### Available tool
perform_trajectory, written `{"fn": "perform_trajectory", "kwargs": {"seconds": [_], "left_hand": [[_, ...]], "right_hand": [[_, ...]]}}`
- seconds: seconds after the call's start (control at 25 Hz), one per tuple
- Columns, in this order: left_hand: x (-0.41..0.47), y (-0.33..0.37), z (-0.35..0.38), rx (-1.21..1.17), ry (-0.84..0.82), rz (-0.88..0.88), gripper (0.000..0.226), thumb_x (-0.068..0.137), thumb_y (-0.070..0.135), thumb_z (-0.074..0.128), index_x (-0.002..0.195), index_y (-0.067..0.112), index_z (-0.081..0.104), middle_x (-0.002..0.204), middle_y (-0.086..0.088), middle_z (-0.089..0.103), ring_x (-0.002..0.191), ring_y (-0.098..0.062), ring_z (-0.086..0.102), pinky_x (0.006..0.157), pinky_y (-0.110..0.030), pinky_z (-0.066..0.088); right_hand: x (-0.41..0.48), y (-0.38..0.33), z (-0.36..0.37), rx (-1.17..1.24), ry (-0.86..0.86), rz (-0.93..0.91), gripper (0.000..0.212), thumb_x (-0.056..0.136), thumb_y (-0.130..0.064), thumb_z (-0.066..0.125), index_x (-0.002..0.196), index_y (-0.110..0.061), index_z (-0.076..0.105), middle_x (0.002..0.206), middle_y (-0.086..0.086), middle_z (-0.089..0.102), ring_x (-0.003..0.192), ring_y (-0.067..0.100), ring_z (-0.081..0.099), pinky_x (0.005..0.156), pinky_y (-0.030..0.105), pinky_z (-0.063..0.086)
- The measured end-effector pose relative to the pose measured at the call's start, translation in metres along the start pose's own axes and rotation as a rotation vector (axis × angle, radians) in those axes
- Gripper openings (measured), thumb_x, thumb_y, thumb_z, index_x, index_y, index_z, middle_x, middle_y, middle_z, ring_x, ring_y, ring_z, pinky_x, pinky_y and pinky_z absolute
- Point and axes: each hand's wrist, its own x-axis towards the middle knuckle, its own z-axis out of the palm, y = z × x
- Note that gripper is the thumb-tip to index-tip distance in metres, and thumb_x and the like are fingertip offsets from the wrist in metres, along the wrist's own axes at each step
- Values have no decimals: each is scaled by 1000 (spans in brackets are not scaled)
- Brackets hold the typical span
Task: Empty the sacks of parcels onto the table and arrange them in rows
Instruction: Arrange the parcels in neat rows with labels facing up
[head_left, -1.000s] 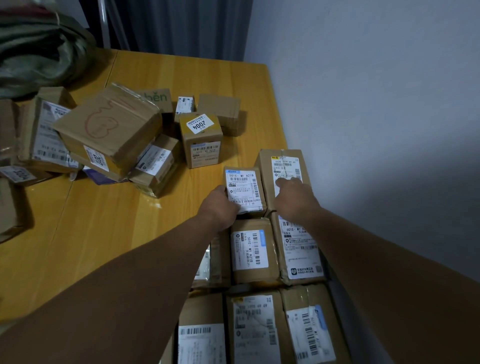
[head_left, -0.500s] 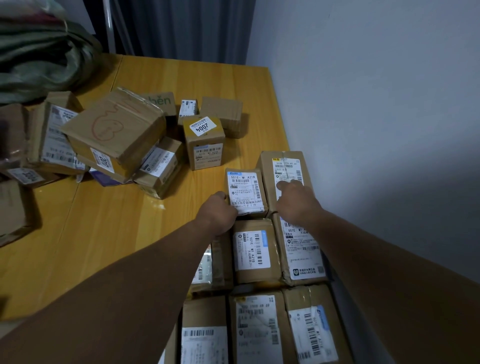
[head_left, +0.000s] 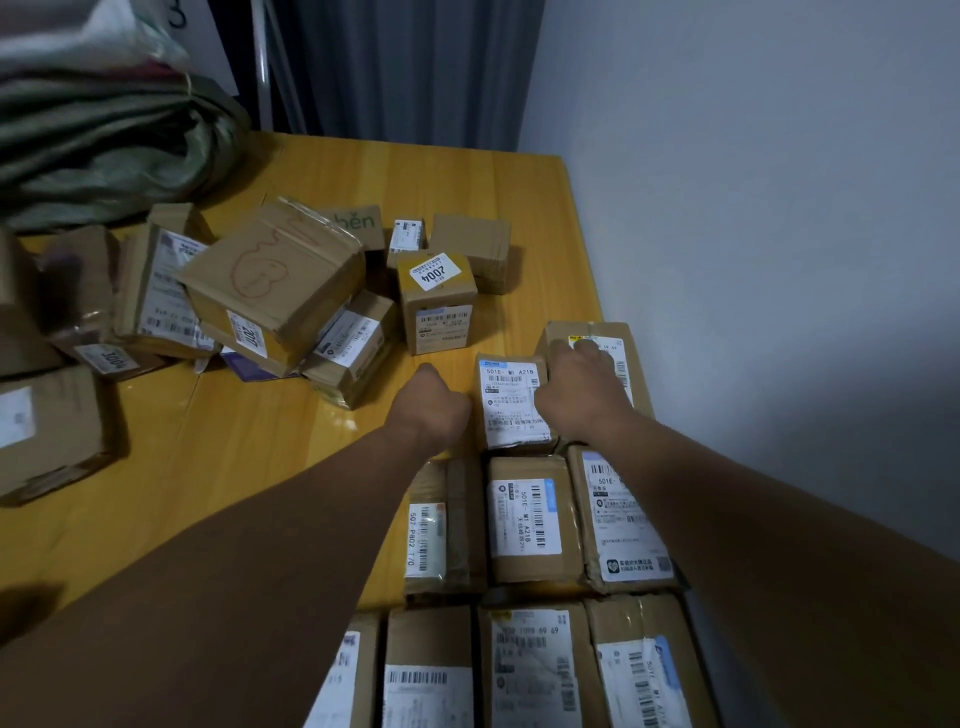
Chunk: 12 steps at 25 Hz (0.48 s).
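Note:
On the wooden table (head_left: 249, 467), brown cardboard parcels lie in rows at the near right, labels up. The farthest row holds a small parcel with a white label (head_left: 511, 405) and a larger parcel (head_left: 610, 332) by the wall. My left hand (head_left: 431, 410) is a closed fist pressed against the small parcel's left edge. My right hand (head_left: 582, 384) lies on top of the larger parcel with bent fingers, its thumb side next to the small parcel. Neither hand lifts anything. A loose pile of unsorted parcels, with a big box (head_left: 275, 280) on top, sits at the left.
A cube box with a "2004" sticker (head_left: 436, 301) stands just beyond my hands. Folded green sacks (head_left: 104, 150) lie at the far left corner. A grey wall (head_left: 779, 260) runs along the table's right edge, and a dark curtain (head_left: 405, 67) hangs behind.
My right hand has slid farther up over the larger parcel. My left fist has shifted slightly along the small parcel's left side. The parcels have barely moved.

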Motion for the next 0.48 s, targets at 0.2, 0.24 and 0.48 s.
{"fn": "perform_trajectory", "kwargs": {"seconds": [0.2, 0.24, 0.48], "left_hand": [[13, 0, -29, 79, 190, 99, 41, 88, 10, 59, 129, 11, 53, 121, -7, 59, 110, -30, 59, 80, -35, 50], [17, 0, -33, 67, 205, 129, 41, 86, 10, 59, 127, 13, 54, 120, -4, 59, 111, -29, 59, 83, -36, 52], [53, 9, -44, -231, 130, 174, 45, 90, 2, 54, 132, 16, 48, 129, -6, 60, 114, -24, 57, 88, -36, 50]], "right_hand": [[28, -54, 4, 29, 2, -132, 48, 92, -19, 61, 137, -14, 44, 139, 16, 41, 131, 37, 38, 103, 46, 40], [35, -65, 6, 55, -4, -153, 50, 92, -18, 61, 138, -16, 43, 140, 15, 40, 131, 36, 38, 103, 46, 41], [81, -91, 8, 337, -56, -86, 63, 93, -3, 57, 148, -8, 27, 143, 18, 42, 125, 35, 50, 98, 44, 50]]}}
